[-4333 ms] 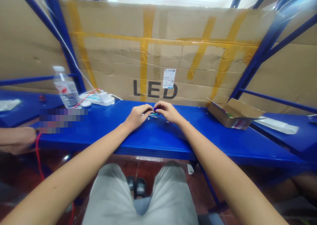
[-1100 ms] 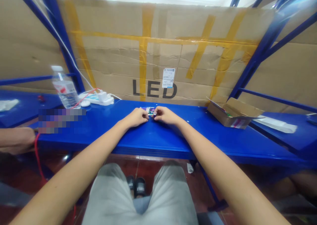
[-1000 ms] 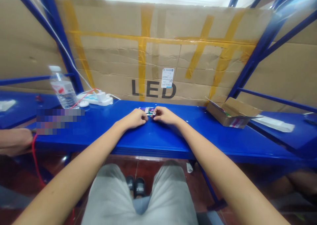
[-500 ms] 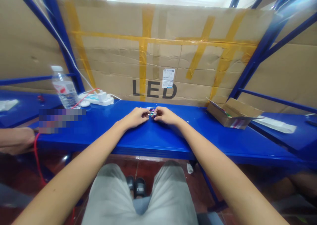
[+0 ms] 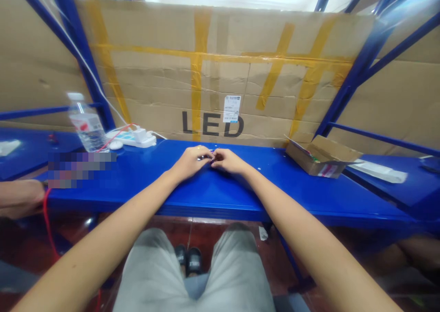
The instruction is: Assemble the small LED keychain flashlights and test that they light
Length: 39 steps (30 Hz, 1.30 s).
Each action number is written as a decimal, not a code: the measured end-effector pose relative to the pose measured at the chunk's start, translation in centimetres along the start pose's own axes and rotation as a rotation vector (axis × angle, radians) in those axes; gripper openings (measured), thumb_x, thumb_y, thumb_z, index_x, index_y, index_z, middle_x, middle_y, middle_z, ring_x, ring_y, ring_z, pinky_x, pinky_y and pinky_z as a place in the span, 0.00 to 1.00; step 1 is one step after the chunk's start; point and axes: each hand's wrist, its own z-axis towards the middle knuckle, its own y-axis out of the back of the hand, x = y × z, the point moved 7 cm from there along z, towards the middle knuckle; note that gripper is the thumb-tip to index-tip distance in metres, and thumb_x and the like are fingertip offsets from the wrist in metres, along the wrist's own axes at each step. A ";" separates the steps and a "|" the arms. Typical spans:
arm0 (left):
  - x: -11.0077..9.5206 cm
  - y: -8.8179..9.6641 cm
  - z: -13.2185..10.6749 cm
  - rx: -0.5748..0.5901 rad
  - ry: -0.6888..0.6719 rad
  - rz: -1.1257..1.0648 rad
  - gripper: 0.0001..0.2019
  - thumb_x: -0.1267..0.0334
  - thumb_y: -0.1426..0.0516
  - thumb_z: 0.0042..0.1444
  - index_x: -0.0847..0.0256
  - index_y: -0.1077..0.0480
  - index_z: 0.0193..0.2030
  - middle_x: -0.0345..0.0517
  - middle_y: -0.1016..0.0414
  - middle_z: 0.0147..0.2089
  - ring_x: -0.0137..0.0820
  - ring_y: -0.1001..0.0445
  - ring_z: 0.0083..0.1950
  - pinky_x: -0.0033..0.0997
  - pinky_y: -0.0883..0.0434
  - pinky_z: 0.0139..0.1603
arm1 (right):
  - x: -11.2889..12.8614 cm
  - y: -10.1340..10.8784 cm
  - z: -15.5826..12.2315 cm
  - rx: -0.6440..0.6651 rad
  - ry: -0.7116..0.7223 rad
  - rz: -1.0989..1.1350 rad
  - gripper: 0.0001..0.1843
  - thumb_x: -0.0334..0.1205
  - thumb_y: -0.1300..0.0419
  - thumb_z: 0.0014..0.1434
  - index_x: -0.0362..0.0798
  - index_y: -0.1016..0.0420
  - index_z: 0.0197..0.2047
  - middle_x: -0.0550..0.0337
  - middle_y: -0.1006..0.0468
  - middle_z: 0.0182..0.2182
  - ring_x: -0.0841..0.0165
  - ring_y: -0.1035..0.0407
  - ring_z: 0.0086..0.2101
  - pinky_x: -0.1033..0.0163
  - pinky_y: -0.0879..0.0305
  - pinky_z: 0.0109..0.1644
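Over the far middle of the blue table (image 5: pixel 213 188), my left hand (image 5: pixel 192 161) and my right hand (image 5: pixel 227 161) meet with their fingertips touching or nearly so. The fingers of both are curled in a pinch. Small shiny purplish pieces show in slivers between and behind the fingers; their kind is too small to make out. What each hand pinches is mostly hidden by the fingers.
An open cardboard box (image 5: pixel 319 158) stands to the right, beside a white sheet (image 5: pixel 381 171). On the left are a water bottle (image 5: pixel 87 126), a white power strip (image 5: pixel 137 138) and a red cable (image 5: pixel 46 220). Another person's arm (image 5: pixel 20 197) reaches in. A cardboard panel (image 5: pixel 154 87) closes the back.
My hands have drawn closer together, and the fingertips now cover most of the small shiny pieces that showed between them. The view has shifted slightly.
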 end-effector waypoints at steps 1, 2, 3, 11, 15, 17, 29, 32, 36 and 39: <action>0.1 0.0 0.0 0.005 0.009 -0.010 0.07 0.65 0.41 0.60 0.59 0.20 0.38 0.46 0.18 0.42 0.34 0.21 0.46 0.34 0.28 0.51 | 0.0 0.0 0.0 -0.006 0.000 0.005 0.11 0.29 0.35 0.44 0.46 0.29 0.33 0.64 0.23 0.26 0.67 0.28 0.31 0.62 0.33 0.39; 0.2 -0.1 0.1 0.011 0.029 -0.019 0.07 0.65 0.41 0.59 0.59 0.20 0.38 0.47 0.18 0.42 0.34 0.21 0.46 0.34 0.28 0.51 | 0.0 0.0 -0.1 -0.013 -0.004 0.014 0.11 0.29 0.35 0.43 0.46 0.28 0.32 0.64 0.23 0.25 0.67 0.28 0.30 0.63 0.33 0.38; 0.3 -0.1 0.1 0.016 0.061 -0.027 0.07 0.64 0.41 0.59 0.59 0.20 0.37 0.47 0.18 0.43 0.34 0.21 0.45 0.34 0.27 0.50 | 0.0 -0.1 -0.1 -0.015 -0.011 0.032 0.11 0.29 0.35 0.43 0.46 0.28 0.32 0.64 0.23 0.25 0.67 0.27 0.30 0.63 0.33 0.37; 2.0 0.2 -0.3 -0.086 0.357 -0.144 0.06 0.62 0.38 0.53 0.62 0.22 0.36 0.45 0.18 0.38 0.35 0.22 0.40 0.35 0.27 0.47 | 1.1 1.9 -0.3 -0.078 -0.058 0.116 0.12 0.29 0.32 0.45 0.45 0.26 0.35 0.57 0.18 0.31 0.66 0.24 0.31 0.59 0.27 0.41; 3.2 0.5 -0.6 -0.206 0.457 -0.311 0.07 0.62 0.37 0.51 0.63 0.26 0.35 0.46 0.21 0.37 0.36 0.21 0.40 0.39 0.24 0.47 | 2.2 9.1 -2.3 -0.489 -0.041 -0.289 0.06 0.30 0.37 0.52 0.44 0.24 0.36 0.53 0.18 0.36 0.66 0.25 0.36 0.58 0.29 0.46; 3.8 0.2 -0.7 -0.237 0.539 -0.472 0.08 0.64 0.38 0.51 0.64 0.28 0.35 0.46 0.23 0.36 0.36 0.21 0.38 0.40 0.22 0.42 | 1.5 10.6 -3.1 -0.433 -0.166 -0.490 0.03 0.30 0.38 0.53 0.43 0.22 0.32 0.52 0.18 0.35 0.64 0.25 0.37 0.60 0.31 0.46; 3.7 -1.1 -1.1 -0.243 0.672 -0.801 0.15 0.69 0.39 0.53 0.62 0.31 0.48 0.51 0.25 0.48 0.34 0.24 0.41 0.41 0.18 0.33 | -2.1 6.5 -2.0 -0.191 -0.365 -0.723 0.05 0.27 0.35 0.52 0.45 0.21 0.30 0.52 0.18 0.32 0.65 0.26 0.32 0.65 0.36 0.35; 3.7 -1.5 -1.1 -0.215 0.651 -0.820 0.17 0.68 0.39 0.54 0.61 0.31 0.51 0.51 0.25 0.50 0.31 0.24 0.39 0.34 0.20 0.31 | -1.3 6.5 -2.0 -0.243 -0.290 -0.523 0.06 0.26 0.34 0.50 0.45 0.24 0.28 0.56 0.20 0.27 0.68 0.28 0.28 0.66 0.36 0.34; 4.7 -2.0 -1.1 -0.201 0.607 -0.803 0.20 0.70 0.38 0.51 0.63 0.31 0.52 0.52 0.23 0.48 0.27 0.26 0.33 0.25 0.29 0.28 | 0.5 5.7 -1.7 -0.279 -0.117 -0.105 0.05 0.31 0.34 0.51 0.44 0.27 0.30 0.60 0.24 0.21 0.70 0.31 0.22 0.65 0.34 0.30; 5.5 -2.5 -1.4 -0.144 0.642 -0.711 0.19 0.66 0.35 0.50 0.67 0.28 0.50 0.51 0.21 0.40 0.30 0.25 0.33 0.30 0.28 0.33 | 2.3 4.7 -1.5 -0.284 0.035 0.038 0.06 0.33 0.34 0.50 0.45 0.28 0.32 0.63 0.25 0.21 0.70 0.31 0.22 0.64 0.33 0.31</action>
